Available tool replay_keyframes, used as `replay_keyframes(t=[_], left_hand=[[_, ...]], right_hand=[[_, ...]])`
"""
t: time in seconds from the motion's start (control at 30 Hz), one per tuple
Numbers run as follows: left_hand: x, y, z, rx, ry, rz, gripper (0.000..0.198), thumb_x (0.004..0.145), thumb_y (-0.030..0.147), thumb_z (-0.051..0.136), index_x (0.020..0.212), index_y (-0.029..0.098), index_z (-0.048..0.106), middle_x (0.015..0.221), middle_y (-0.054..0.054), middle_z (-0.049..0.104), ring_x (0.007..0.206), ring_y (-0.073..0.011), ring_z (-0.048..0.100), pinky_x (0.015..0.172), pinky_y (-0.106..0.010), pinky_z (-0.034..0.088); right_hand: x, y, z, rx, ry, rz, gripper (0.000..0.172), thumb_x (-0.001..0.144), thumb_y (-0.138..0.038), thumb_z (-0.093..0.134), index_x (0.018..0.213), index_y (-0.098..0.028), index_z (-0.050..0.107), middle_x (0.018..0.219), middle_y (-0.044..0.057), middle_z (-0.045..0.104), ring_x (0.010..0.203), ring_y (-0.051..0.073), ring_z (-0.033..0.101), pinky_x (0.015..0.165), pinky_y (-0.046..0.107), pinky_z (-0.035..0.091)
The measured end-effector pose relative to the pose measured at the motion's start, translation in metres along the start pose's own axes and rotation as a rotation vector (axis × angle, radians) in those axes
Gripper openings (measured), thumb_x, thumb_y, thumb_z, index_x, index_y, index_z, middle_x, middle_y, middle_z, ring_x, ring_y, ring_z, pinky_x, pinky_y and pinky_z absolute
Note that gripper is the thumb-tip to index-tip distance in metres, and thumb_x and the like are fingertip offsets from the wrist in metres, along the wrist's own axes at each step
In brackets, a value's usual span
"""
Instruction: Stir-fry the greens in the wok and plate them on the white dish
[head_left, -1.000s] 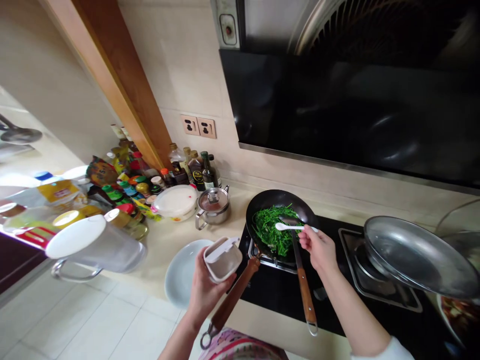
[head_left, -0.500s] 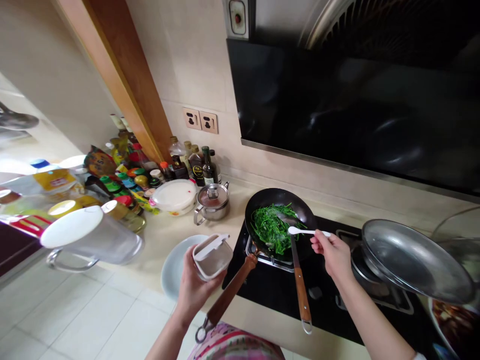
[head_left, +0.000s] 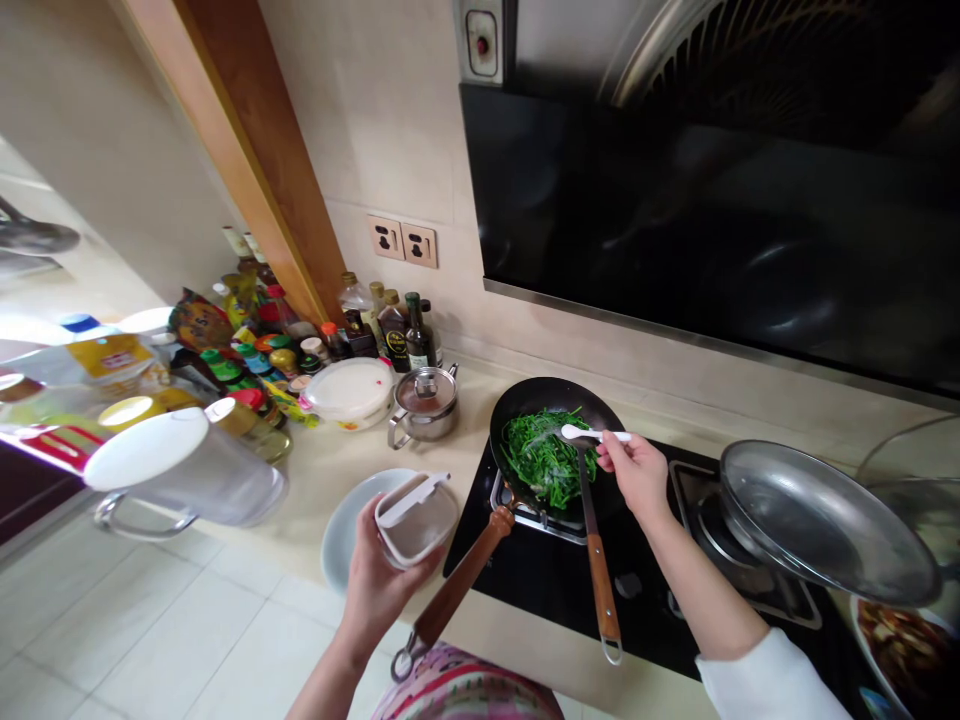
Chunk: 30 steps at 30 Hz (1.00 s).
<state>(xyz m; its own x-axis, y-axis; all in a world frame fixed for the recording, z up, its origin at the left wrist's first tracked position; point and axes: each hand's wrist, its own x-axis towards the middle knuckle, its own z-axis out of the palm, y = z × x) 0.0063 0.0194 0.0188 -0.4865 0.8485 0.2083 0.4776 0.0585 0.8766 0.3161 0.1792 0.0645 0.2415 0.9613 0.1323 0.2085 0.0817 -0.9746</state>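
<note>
White plastic spoon [head_left: 592, 434] pinched in right hand [head_left: 636, 475] over greens [head_left: 546, 460] in black wok [head_left: 540, 395]; left hand [head_left: 377, 580] gripping white seasoning box [head_left: 416, 520] near bench edge. Tilting the spoon could over-season; touching the wok could burn the hand.

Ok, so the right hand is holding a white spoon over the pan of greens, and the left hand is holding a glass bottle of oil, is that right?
Not quite: the head view shows the left hand holding a small white box. The rest is right: the right hand holds a white spoon over the pan of greens.
</note>
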Motion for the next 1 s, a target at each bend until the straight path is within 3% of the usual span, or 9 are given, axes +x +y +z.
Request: replay_keyframes(t=[0.13, 0.27, 0.43, 0.6, 0.77, 0.9, 1.0], left_hand=[[0.001, -0.001, -0.002, 0.027, 0.018, -0.026, 0.083, 0.053, 0.051, 0.079, 0.121, 0.024, 0.04, 0.114, -0.01, 0.057, 0.1, -0.0332, 0.061, 0.08, -0.047, 0.054], [0.002, -0.001, 0.0, -0.002, 0.003, -0.02, 0.082, 0.053, 0.052, 0.079, 0.12, 0.022, 0.042, 0.112, -0.01, 0.059, 0.096, -0.0319, 0.064, 0.075, -0.044, 0.055], [0.002, -0.002, 0.0, -0.012, 0.006, -0.026, 0.086, 0.048, 0.051, 0.08, 0.119, 0.019, 0.043, 0.109, -0.012, 0.061, 0.095, -0.0322, 0.065, 0.075, -0.044, 0.056], [0.0, -0.001, 0.0, -0.028, -0.025, -0.011, 0.084, 0.051, 0.051, 0.08, 0.12, 0.021, 0.041, 0.111, -0.012, 0.059, 0.097, -0.0321, 0.064, 0.076, -0.046, 0.056], [0.001, -0.001, 0.001, -0.066, -0.048, -0.013, 0.082, 0.054, 0.047, 0.08, 0.12, 0.022, 0.04, 0.111, -0.011, 0.058, 0.099, -0.0317, 0.063, 0.075, -0.045, 0.056], [0.004, 0.0, 0.003, -0.147, -0.057, 0.002, 0.079, 0.055, 0.041, 0.081, 0.119, 0.022, 0.039, 0.109, -0.009, 0.059, 0.097, -0.0293, 0.064, 0.078, -0.043, 0.055], [0.007, -0.002, 0.001, -0.2, -0.078, 0.024, 0.079, 0.056, 0.036, 0.082, 0.121, 0.022, 0.038, 0.114, -0.011, 0.058, 0.106, -0.0309, 0.061, 0.083, -0.044, 0.053]], right_hand=[[-0.002, -0.002, -0.012, 0.003, -0.004, 0.011, 0.045, 0.067, -0.059, 0.072, 0.068, -0.015, 0.065, 0.06, 0.004, 0.067, 0.048, 0.013, 0.061, 0.046, 0.023, 0.052], [-0.008, -0.001, -0.043, -0.017, 0.071, 0.017, 0.043, 0.068, -0.057, 0.072, 0.072, -0.015, 0.065, 0.063, 0.005, 0.068, 0.05, 0.013, 0.061, 0.047, 0.024, 0.052], [-0.007, 0.026, -0.071, -0.272, 0.163, 0.002, 0.043, 0.074, -0.059, 0.064, 0.077, -0.017, 0.066, 0.067, 0.006, 0.07, 0.054, 0.017, 0.065, 0.054, 0.028, 0.052], [-0.003, 0.056, -0.062, -0.427, 0.033, -0.011, 0.047, 0.073, -0.066, 0.057, 0.072, -0.019, 0.066, 0.065, 0.006, 0.07, 0.056, 0.021, 0.067, 0.059, 0.031, 0.052], [0.0, 0.056, -0.068, -0.415, 0.056, -0.032, 0.048, 0.073, -0.067, 0.057, 0.073, -0.019, 0.067, 0.067, 0.006, 0.071, 0.057, 0.02, 0.067, 0.059, 0.03, 0.052], [-0.013, 0.031, -0.059, -0.33, 0.097, -0.025, 0.049, 0.07, -0.067, 0.062, 0.071, -0.017, 0.066, 0.062, 0.006, 0.068, 0.052, 0.019, 0.063, 0.053, 0.028, 0.05], [-0.044, -0.009, -0.023, -0.11, -0.019, -0.053, 0.04, 0.074, -0.058, 0.066, 0.073, -0.018, 0.065, 0.063, 0.004, 0.067, 0.05, 0.014, 0.058, 0.05, 0.024, 0.048]])
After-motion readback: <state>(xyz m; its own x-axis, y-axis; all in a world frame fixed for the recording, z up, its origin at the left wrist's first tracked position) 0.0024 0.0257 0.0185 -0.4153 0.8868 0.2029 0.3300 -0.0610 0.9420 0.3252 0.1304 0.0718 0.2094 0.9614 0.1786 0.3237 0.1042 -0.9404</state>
